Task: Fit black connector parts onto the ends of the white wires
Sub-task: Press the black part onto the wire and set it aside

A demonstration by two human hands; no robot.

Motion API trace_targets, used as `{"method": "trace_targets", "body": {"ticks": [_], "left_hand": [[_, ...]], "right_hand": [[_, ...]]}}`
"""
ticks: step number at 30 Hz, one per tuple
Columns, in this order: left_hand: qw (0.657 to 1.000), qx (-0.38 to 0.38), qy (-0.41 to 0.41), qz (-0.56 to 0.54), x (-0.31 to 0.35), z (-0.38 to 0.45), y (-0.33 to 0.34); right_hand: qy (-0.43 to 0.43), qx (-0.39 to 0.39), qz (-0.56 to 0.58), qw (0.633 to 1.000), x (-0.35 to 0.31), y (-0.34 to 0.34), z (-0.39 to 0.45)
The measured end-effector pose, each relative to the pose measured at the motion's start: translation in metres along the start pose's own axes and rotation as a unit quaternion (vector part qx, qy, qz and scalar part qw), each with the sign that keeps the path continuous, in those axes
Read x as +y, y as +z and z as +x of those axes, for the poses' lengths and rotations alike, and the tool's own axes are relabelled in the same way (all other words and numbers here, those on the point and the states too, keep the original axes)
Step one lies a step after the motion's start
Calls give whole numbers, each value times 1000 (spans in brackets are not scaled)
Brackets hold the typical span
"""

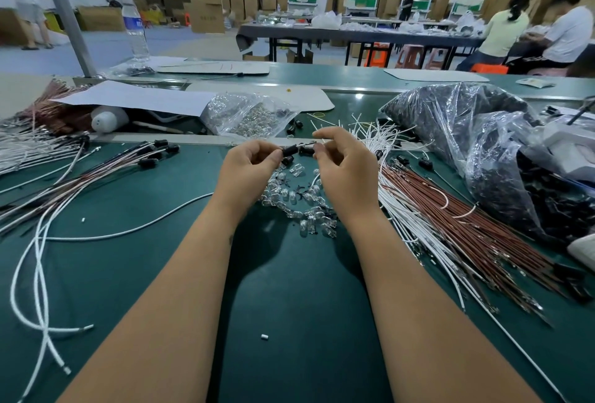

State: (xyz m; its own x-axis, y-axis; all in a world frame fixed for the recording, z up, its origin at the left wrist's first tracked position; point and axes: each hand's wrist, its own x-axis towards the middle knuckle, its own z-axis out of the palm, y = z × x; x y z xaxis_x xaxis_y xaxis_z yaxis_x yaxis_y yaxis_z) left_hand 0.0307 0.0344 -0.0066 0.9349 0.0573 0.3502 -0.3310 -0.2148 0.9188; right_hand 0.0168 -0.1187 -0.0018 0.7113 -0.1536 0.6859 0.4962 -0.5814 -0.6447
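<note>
Both forearms reach forward over the green surface. Left hand pinches a black connector in curled fingertips; right hand pinches a wire end against a second connector. Clear bulbs lie below them, white wires just right.

The right hand's curled fingers hide what they pinch (possibly a wire end).
</note>
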Motion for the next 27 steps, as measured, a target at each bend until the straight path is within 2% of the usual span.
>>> {"method": "trace_targets", "body": {"ticks": [10,15,18,22,27], "left_hand": [[999,-27,-26,-18,2,-2,-3],[1000,-25,-6,-13,3,-2,-4],[999,-6,26,-22,5,-1,-4],[998,10,61,3,4,0,-3],[986,49,138,74,2,-1,1]], "right_hand": [[-54,-20,-43,997,-3,-4,-2],[-77,-15,-50,996,-6,-7,0],[-48,-3,-33,998,-6,-6,2],[37,-6,40,998,-7,-5,5],[138,-40,151,978,-8,-5,7]]}}
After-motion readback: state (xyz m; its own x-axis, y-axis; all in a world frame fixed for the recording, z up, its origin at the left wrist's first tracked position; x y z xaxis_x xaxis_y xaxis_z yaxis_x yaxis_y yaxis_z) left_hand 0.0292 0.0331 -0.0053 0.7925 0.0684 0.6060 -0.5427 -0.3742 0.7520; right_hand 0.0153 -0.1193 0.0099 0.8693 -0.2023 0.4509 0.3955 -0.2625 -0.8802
